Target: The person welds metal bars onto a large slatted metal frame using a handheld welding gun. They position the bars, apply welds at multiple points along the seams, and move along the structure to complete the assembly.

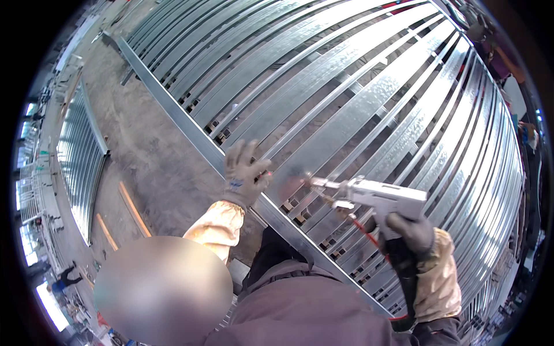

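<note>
My right hand [412, 233], in a grey work glove, is wrapped round the grip of a white, pistol-shaped welding gun [389, 196]. A thin red hose [366, 230] and a thick black cable [402, 271] run from the gun. Its metal nozzle points left at a slat, where a reddish, hazy patch shows near the tip. Also gloved, my left hand [245, 173] lies with fingers spread over the near rail [196, 138] and slat ends of a large galvanized slatted metal panel [334, 121]. Small square openings show along that rail, between slats.
Another slatted panel [83, 167] lies on the floor at the left. Two orange-brown strips [134, 209] lie nearby. At the upper right, a person [502, 57] in dark red is partly visible. A blurred oval [163, 291] covers the lower left.
</note>
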Tool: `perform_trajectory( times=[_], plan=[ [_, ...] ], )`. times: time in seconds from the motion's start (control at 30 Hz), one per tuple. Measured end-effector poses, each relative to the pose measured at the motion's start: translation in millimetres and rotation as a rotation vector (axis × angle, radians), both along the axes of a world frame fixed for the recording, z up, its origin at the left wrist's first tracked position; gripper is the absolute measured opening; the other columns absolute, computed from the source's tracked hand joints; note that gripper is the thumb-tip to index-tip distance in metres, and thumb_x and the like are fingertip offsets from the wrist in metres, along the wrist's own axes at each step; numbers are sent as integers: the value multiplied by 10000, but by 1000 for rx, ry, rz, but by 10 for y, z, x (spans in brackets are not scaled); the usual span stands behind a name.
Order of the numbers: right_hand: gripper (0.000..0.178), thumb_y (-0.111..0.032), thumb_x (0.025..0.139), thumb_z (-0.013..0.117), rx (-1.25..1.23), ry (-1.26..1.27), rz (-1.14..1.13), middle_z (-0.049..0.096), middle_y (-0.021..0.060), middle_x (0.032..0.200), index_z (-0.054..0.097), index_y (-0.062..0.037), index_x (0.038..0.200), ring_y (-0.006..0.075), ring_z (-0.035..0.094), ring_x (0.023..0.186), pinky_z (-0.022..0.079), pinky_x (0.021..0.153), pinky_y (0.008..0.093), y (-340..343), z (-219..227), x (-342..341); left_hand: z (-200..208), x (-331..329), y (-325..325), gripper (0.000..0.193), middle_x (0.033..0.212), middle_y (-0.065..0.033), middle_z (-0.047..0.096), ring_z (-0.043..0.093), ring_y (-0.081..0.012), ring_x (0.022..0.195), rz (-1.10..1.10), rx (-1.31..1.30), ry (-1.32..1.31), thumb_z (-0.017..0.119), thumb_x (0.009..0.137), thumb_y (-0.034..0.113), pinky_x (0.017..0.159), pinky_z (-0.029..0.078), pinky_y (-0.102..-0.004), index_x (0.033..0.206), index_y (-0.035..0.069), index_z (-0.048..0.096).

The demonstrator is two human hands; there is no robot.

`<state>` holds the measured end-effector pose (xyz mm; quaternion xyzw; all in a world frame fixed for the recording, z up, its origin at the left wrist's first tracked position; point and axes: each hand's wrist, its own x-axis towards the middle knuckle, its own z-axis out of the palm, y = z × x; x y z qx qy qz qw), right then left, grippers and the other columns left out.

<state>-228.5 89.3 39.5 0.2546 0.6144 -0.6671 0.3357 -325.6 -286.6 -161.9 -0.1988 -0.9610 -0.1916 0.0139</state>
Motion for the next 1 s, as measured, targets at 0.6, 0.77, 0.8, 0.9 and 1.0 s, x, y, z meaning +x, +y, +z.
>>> perform_trajectory(
  times=[0.6, 0.77, 0.8, 0.9, 1.0],
  plan=[
    [431, -223, 1017, 621, -297, 196, 300, 727, 105, 1081, 576, 13, 1374, 163, 675, 903, 556, 798, 302, -434, -1209, -489, -576, -77, -211, 726, 1593, -323, 338, 340, -446, 1482, 1064, 251, -101, 419, 1079, 423, 1208, 309, -449, 1573, -72, 224],
    [409, -220, 1015, 625, -235, 95, 386, 739, 109, 1038, 596, 30, 1337, 177, 676, 980, 541, 881, 323, -481, -1152, -555, -568, -78, -230, 722, 1575, -325, 368, 385, -454, 1452, 1090, 230, -154, 448, 1069, 420, 1187, 338, -451, 1547, -91, 271],
    [403, -225, 1016, 622, -242, 134, 395, 741, 106, 1028, 602, 31, 1326, 172, 676, 971, 542, 873, 320, -495, -1175, -550, -596, -71, -251, 709, 1547, -329, 400, 413, -458, 1425, 1082, 216, -106, 459, 1067, 412, 1171, 353, -454, 1532, -97, 295],
    [385, -241, 1020, 606, -240, 168, 361, 742, 97, 1014, 619, 23, 1301, 162, 673, 944, 543, 851, 315, -541, -1211, -510, -615, -54, -244, 668, 1452, -338, 495, 492, -470, 1342, 1074, 196, -21, 491, 1059, 386, 1122, 396, -466, 1487, -110, 359],
    [371, -245, 1022, 598, -253, 180, 342, 742, 87, 1000, 629, 13, 1287, 156, 673, 929, 543, 843, 310, -536, -1236, -496, -531, -76, -158, 637, 1347, -345, 568, 542, -479, 1266, 1090, 223, -40, 512, 1054, 366, 1077, 424, -477, 1453, -116, 395]
  ],
)
